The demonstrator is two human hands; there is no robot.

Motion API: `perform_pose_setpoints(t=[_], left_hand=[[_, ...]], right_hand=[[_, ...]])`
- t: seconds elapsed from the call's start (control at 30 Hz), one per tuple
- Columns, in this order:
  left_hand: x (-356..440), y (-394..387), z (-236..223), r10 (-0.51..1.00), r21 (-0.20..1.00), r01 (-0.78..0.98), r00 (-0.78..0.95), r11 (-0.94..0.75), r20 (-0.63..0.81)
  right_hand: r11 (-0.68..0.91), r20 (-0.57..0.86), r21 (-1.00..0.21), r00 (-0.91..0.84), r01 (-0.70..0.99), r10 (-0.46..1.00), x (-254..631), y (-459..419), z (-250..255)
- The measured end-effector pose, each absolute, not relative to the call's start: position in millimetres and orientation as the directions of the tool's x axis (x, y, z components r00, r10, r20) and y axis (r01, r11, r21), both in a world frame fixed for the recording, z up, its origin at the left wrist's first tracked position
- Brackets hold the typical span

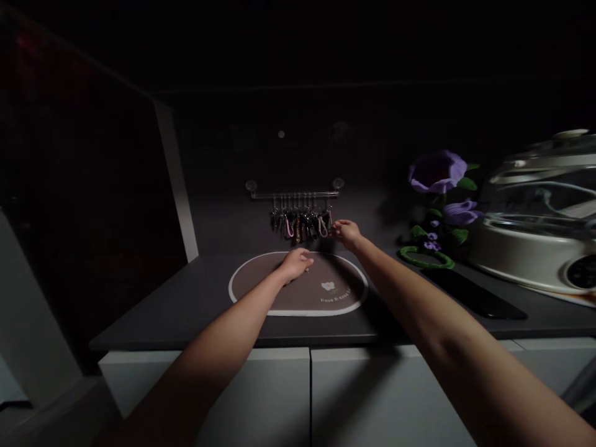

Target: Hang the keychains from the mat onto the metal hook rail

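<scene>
Desk (181, 310), dark-topped, seen in low light; white cabinet fronts (274, 391) are set below its front edge. On the wall (212, 211) above the back edge, near the middle of its length, a rail (295, 195) is mounted between two round holders (251, 185). Keys and key rings (298, 230) are hung from it in a close row; a pink loop (289, 228) and a pale braided loop (322, 226) can be picked out among them, the latter toward the right end.

Right hand (346, 230): raised above the back edge of the desk, beside the right end of the hanging row. Its fingers (343, 223) are bent and brought nearly together next to the last hanging piece; whether that piece is gripped cannot be told.

Left hand (295, 264): held lower, over the mat (261, 282), which is laid midway along the desk, its straight side toward the front edge. The fingers are loosely curled, partly parted; whether anything small is held cannot be told. A white flower print (328, 286) and lettering are seen on the mat to the right of this hand.

Toward the right edge of the desk: purple flowers (437, 177) above a green ring (426, 259) near the back edge, a flat black slab (484, 303) nearer the front edge, and a pale appliance (521, 248) with a clear upper part.
</scene>
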State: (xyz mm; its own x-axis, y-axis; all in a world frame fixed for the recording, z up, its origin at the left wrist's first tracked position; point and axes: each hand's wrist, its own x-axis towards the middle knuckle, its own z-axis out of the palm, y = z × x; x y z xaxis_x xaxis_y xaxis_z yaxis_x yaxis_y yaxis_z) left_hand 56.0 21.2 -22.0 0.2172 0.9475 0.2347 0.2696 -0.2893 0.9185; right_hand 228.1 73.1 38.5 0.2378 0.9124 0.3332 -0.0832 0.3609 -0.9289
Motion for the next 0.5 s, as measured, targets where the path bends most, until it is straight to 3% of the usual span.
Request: perform_pose_setpoints(t=[0.07,0.13,0.27,0.4,0.5], left_hand=[[53,17,-16,0.948,0.925,0.256,0.221,-0.283,0.229],[49,12,-6,0.942,0.915,0.258,0.215,-0.309,0.258],[40,-1,19,0.877,0.842,0.269,0.257,-0.468,0.406],[24,-25,30,0.755,0.746,0.18,0.322,-0.641,0.571],[10,-49,20,0.723,0.709,0.185,0.322,-0.681,0.611]], right_hand=[[0.207,0.16,-0.968,0.284,-0.141,0.945,226,57,36],[0.149,0.104,-0.978,0.276,-0.148,0.955,222,38,34],[0.306,0.297,-0.951,0.131,-0.051,0.946,211,-1,30],[0.538,0.538,-0.843,-0.067,-0.018,0.84,204,-36,20],[0.619,0.606,-0.784,-0.156,0.054,0.78,202,-59,10]])
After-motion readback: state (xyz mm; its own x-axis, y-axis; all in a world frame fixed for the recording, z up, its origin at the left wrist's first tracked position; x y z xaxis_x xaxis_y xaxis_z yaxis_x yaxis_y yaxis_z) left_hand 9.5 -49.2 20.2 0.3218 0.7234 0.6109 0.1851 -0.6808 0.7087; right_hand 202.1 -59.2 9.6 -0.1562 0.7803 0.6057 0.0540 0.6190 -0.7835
